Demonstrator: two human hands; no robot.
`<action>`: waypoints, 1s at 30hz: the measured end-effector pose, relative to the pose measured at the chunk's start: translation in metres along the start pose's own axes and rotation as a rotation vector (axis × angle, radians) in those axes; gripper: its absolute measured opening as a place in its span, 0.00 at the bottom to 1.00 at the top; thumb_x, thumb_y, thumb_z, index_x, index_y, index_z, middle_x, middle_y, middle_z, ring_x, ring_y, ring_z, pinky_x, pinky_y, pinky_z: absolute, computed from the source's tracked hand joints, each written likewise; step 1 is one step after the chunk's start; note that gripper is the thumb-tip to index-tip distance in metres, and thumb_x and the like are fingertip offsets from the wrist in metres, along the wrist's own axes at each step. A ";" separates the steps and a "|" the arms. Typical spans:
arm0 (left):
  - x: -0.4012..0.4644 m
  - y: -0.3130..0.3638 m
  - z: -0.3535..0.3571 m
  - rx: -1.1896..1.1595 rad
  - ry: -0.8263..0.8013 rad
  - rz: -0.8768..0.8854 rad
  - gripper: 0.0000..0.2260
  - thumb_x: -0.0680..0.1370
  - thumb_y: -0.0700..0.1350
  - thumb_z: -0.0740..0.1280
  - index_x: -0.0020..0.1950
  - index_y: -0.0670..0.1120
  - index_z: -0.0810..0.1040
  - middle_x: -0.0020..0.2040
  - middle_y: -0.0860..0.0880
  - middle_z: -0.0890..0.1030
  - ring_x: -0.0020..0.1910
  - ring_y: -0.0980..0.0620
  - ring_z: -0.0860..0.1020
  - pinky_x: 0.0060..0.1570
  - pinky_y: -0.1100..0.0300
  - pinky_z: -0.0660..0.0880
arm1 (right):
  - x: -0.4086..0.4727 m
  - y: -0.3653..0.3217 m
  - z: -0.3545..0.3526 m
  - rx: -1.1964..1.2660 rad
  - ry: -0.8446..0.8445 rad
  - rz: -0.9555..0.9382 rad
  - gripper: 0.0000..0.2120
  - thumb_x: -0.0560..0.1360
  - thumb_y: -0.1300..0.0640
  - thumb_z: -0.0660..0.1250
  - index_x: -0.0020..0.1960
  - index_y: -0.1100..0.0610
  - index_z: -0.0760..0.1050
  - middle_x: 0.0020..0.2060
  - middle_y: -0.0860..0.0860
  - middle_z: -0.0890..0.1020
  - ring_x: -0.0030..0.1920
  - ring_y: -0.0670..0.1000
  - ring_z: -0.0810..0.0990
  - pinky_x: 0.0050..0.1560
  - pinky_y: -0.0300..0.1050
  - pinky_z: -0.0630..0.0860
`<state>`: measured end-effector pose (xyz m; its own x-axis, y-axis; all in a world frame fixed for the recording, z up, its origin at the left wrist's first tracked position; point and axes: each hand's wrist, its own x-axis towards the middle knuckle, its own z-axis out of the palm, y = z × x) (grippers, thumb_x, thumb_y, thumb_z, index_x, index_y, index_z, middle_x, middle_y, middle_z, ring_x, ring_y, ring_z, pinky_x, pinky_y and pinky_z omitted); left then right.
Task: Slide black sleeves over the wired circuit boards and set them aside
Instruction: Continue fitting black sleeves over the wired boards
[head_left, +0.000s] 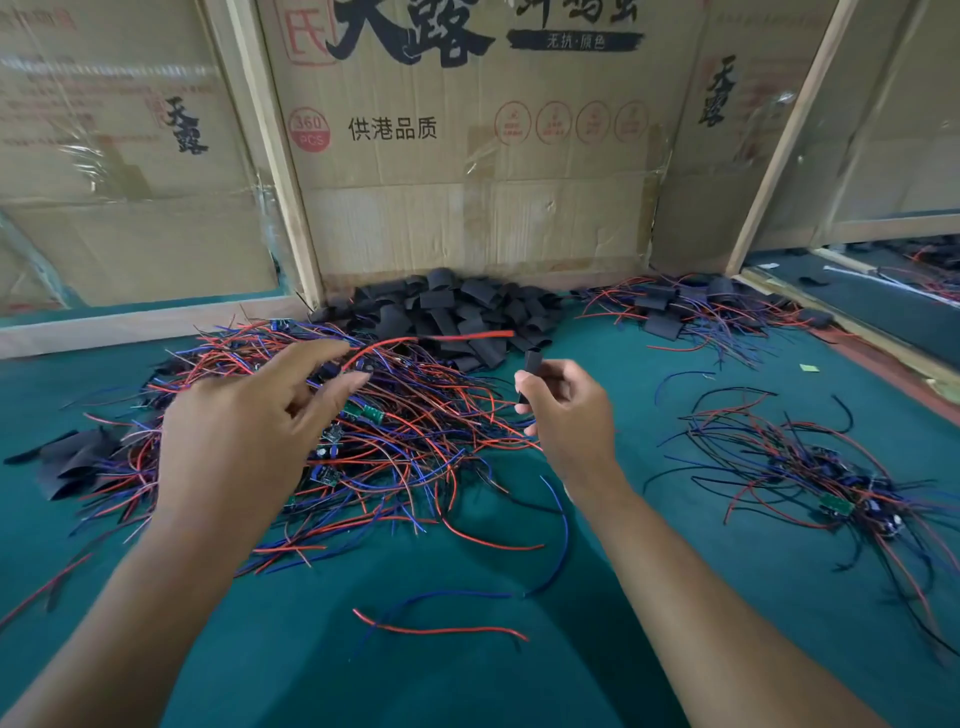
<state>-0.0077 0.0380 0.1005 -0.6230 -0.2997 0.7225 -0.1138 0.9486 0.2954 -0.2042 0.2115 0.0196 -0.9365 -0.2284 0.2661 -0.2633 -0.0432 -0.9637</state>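
Right hand (563, 410) is pinching one black sleeve (530, 376) upright between thumb and fingers, dead centre of the view. Left hand (249, 415) is over the big wire pile (363, 431) at about 9 o'clock from the sleeve. Its fingers are spread and mostly straight, thumb and index coming together near a small dark part with a red wire (431, 340) arcing off it toward 12 o'clock. Can't honestly tell if it has hold of that yet or is just about to.

What I'd worry about: that pile is a proper rat's nest of red, blue and black leads. Pull one board and its wires will probably drag neighbours along, or snag and yank the leads at the solder joints. Also the sleeve looks soft and flattish, so if the pinch squashes the mouth closed, the board or stray wires could catch on the rim instead of sliding in.

The boards (363, 413) themselves are tiny green things half buried in the wires, some with dark round components. Spare sleeves (452, 312) are heaped at 12 o'clock against the cardboard (467, 208). Sleeved ones (660, 322) seem to be at 1 o'clock, and another loose bundle (831, 493) sits at 4 o'clock on the green mat (467, 675).
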 end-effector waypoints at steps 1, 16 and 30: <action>-0.007 0.003 0.004 -0.107 0.026 -0.076 0.13 0.79 0.59 0.68 0.59 0.56 0.81 0.28 0.56 0.80 0.24 0.55 0.76 0.31 0.56 0.76 | 0.000 0.000 0.000 -0.003 -0.003 0.001 0.10 0.67 0.43 0.69 0.43 0.48 0.80 0.35 0.48 0.84 0.39 0.53 0.84 0.42 0.61 0.81; -0.043 0.025 0.037 -0.766 0.018 -0.269 0.15 0.81 0.47 0.66 0.66 0.62 0.78 0.54 0.59 0.85 0.45 0.58 0.83 0.48 0.62 0.79 | -0.004 0.002 0.004 -0.040 -0.093 0.013 0.15 0.65 0.40 0.69 0.46 0.49 0.79 0.37 0.48 0.84 0.40 0.52 0.83 0.43 0.55 0.80; -0.023 -0.005 0.029 -1.237 0.382 -0.523 0.18 0.74 0.41 0.75 0.64 0.48 0.80 0.58 0.44 0.82 0.52 0.48 0.82 0.54 0.61 0.78 | -0.038 -0.020 0.015 -0.448 -0.728 -0.362 0.14 0.72 0.51 0.72 0.56 0.44 0.74 0.45 0.38 0.82 0.48 0.37 0.79 0.54 0.37 0.75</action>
<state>-0.0146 0.0435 0.0643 -0.4509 -0.7858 0.4233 0.6090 0.0758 0.7895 -0.1604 0.2065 0.0285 -0.4435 -0.8354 0.3247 -0.7180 0.1142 -0.6866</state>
